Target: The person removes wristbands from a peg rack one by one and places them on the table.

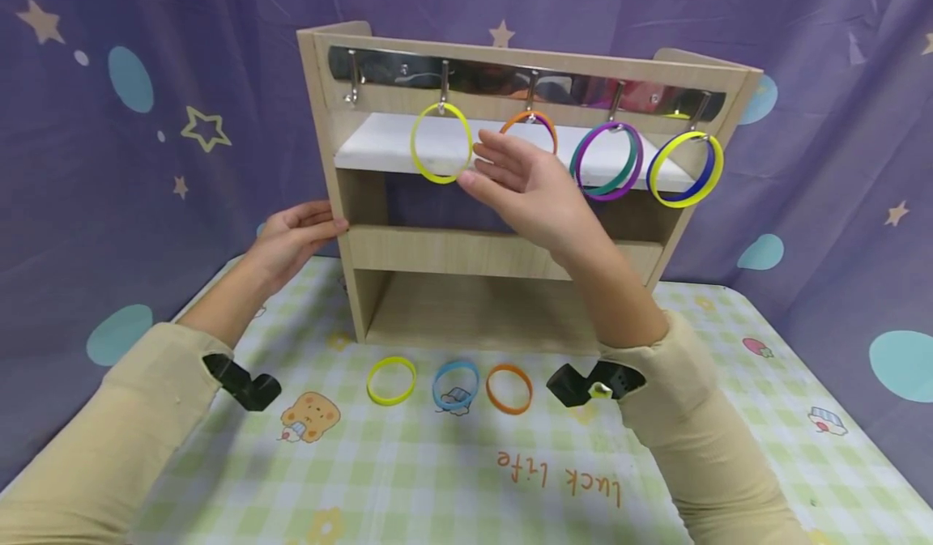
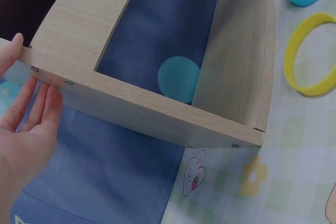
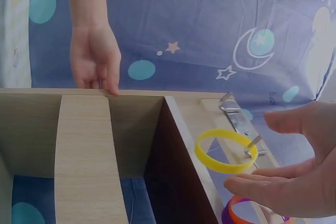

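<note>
A wooden shelf unit (image 1: 503, 252) stands on the table with a metal hook strip (image 1: 576, 91) along its top front. My left hand (image 1: 295, 241) rests at its left side, thumb on the front edge and fairly straight fingers against the outer face (image 2: 32, 114). A yellow wristband (image 1: 414, 152) hangs from the second hook from the left. My right hand (image 1: 535, 193) is just right of it, fingers extended and holding nothing, thumb tip by the band's lower edge. Behind that hand, an orange wristband (image 1: 551, 126) and a purple one hang together, partly hidden.
The leftmost hook (image 1: 353, 79) is bare. Farther right hang a purple wristband (image 1: 639, 160) with a teal one, then a yellow wristband (image 1: 717, 164) with a blue one. On the checked tablecloth (image 1: 408, 480) lie yellow (image 1: 369, 383), light blue (image 1: 436, 387) and orange (image 1: 490, 391) wristbands.
</note>
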`<state>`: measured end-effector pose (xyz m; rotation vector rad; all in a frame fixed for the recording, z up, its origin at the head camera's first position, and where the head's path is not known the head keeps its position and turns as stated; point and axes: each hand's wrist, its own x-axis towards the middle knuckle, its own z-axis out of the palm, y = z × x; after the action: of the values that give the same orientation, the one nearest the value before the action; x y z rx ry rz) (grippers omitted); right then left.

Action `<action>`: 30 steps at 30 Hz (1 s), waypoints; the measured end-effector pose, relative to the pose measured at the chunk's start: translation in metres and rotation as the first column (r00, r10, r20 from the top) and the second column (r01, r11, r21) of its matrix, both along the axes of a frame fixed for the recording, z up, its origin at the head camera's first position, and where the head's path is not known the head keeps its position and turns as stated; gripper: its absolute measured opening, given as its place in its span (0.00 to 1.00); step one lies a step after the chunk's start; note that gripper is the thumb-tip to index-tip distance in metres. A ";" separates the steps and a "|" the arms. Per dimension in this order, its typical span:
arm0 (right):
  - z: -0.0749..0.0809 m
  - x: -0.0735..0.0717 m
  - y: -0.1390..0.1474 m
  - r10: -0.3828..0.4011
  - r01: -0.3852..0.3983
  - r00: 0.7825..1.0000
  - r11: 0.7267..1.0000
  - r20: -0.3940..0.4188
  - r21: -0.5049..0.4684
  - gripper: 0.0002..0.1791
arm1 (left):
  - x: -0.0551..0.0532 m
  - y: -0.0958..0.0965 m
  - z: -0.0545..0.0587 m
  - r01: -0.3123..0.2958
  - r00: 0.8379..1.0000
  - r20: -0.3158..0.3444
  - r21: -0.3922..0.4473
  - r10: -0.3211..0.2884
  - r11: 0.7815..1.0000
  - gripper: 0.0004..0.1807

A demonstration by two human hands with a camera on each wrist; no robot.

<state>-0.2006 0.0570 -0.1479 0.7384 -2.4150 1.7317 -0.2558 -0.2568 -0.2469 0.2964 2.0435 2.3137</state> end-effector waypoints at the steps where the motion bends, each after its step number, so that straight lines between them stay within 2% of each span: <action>1: -0.001 -0.002 -0.002 -0.008 0.008 1.000 1.000 -0.004 -0.009 0.33 | 0.000 0.000 0.000 0.000 1.000 0.001 0.002 0.000 1.000 0.41; 4: -0.002 -0.005 -0.007 -0.047 0.046 0.998 0.998 -0.033 -0.034 0.32 | 0.000 0.001 0.000 0.004 1.000 0.003 0.014 -0.004 1.000 0.40; 7: -0.003 -0.008 -0.013 -0.110 0.105 0.989 0.993 -0.102 -0.049 0.30 | 0.000 0.000 0.000 0.004 1.000 0.003 0.009 -0.004 1.000 0.41; 13: -0.005 -0.013 -0.022 -0.257 0.251 0.932 0.966 -0.256 -0.056 0.22 | 0.001 0.000 0.000 -0.009 1.000 0.011 -0.005 0.009 1.000 0.43; 17: -0.006 -0.015 -0.025 -0.317 0.310 0.901 0.948 -0.294 -0.072 0.18 | 0.001 0.000 0.000 -0.012 1.000 0.015 -0.017 0.012 1.000 0.44; 20: -0.006 -0.017 -0.027 -0.345 0.334 0.888 0.938 -0.303 -0.089 0.16 | 0.001 0.000 -0.001 -0.013 1.000 0.013 -0.029 0.013 0.999 0.44; 25: -0.006 -0.020 -0.028 -0.360 0.330 0.883 0.933 -0.300 -0.147 0.13 | 0.001 0.000 -0.001 -0.013 1.000 0.016 -0.018 0.014 1.000 0.43; 30: -0.005 -0.021 -0.028 -0.342 0.285 0.901 0.931 -0.268 -0.228 0.12 | 0.001 0.000 0.000 -0.011 1.000 0.008 -0.013 0.011 1.000 0.43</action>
<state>-0.2216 0.0289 -0.1529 0.5104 -2.0069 1.5540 -0.2549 -0.2566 -0.2472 0.2757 2.0614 2.3033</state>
